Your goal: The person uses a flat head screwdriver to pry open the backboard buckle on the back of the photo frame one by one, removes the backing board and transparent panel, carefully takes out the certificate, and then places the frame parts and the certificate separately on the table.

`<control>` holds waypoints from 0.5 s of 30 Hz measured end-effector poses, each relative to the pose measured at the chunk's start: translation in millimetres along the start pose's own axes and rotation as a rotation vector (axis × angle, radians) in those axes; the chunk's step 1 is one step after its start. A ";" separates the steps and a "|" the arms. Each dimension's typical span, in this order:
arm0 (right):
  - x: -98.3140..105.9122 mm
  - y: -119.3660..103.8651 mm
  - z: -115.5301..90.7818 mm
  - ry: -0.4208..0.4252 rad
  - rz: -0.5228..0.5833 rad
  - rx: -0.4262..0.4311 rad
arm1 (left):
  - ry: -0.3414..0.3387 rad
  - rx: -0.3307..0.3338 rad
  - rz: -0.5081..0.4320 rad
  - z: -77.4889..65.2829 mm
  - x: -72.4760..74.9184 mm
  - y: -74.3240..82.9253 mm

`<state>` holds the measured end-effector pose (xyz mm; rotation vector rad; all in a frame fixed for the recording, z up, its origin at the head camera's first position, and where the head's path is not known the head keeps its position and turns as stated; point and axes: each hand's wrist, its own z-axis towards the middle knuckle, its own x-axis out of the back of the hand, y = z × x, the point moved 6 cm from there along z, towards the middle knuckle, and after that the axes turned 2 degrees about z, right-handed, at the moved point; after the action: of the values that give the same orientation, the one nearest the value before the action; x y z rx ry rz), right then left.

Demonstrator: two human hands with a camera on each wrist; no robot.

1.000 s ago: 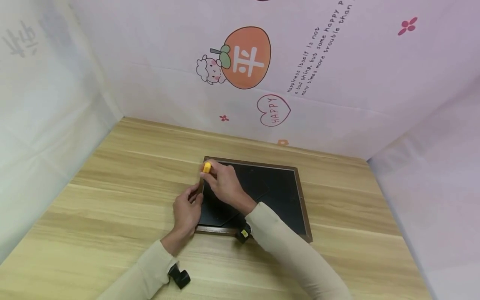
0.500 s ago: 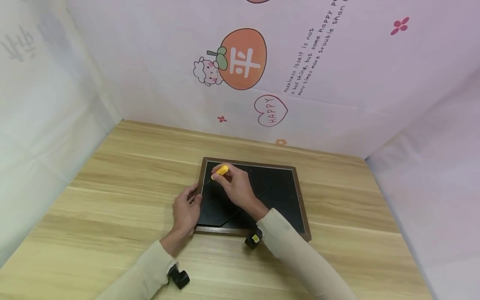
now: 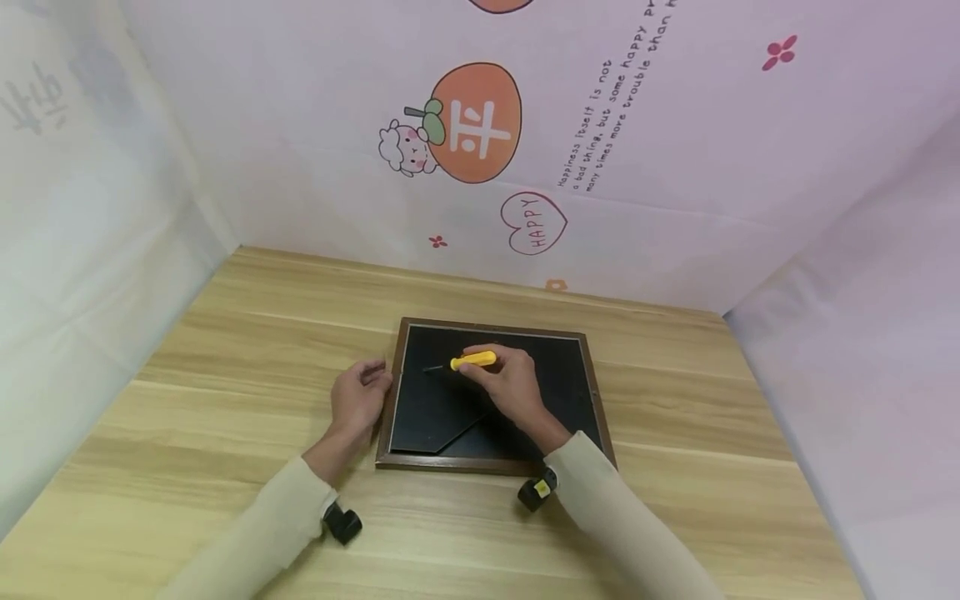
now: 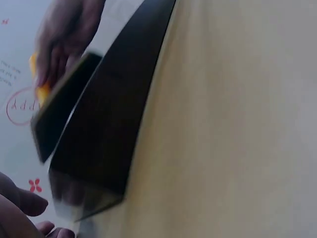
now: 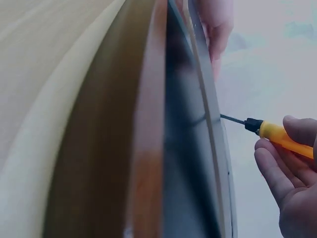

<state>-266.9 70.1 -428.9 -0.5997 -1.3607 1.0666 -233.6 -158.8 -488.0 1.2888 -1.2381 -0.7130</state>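
A picture frame [image 3: 457, 463] lies back side up on the table, with a brown rim and black backing [image 3: 420, 342]. Across the backing runs the angled edge of a black stand flap [image 3: 431, 427], which stands off the frame in the left wrist view. Over the backing, my right hand [image 3: 517, 387] pinches a screwdriver [image 3: 474, 361] by its yellow handle, shaft pointing left and nearly level. The dark shaft and black collar show clearly in the right wrist view. My left hand [image 3: 358, 398] rests beside the frame's left rim, fingers loosely bent and holding nothing.
The wood-grain table [image 3: 247, 383] extends around the frame on all sides. A printed white cloth [image 3: 322, 167] hangs behind it, with more cloth at the left and right. Small black cameras [image 3: 343, 525] are strapped to both wrists.
My right hand has drawn the screwdriver away from the left rim, rightward over the backing, and its handle has tipped from upright to nearly level. My left hand has let go of the rim.
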 end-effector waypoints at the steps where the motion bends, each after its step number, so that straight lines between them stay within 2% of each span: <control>1: 2.3 2.7 -1.6 0.009 -0.001 -0.013 | -0.013 -0.010 0.013 5.7 0.1 1.2; 5: 8.2 9.9 -7.3 0.015 0.002 -0.045 | -0.066 -0.040 0.074 29.4 0.9 6.5; 8: 10.9 13.5 -11.2 0.010 0.011 -0.053 | -0.078 -0.046 0.118 45.6 1.4 10.1; 15: 17.4 19.7 -20.9 0.013 0.043 -0.078 | -0.109 -0.097 0.146 72.5 -7.9 19.6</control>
<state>-254.1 98.6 -441.1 -0.6948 -1.3886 1.0465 -308.2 -169.6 -483.3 1.0803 -1.3540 -0.7368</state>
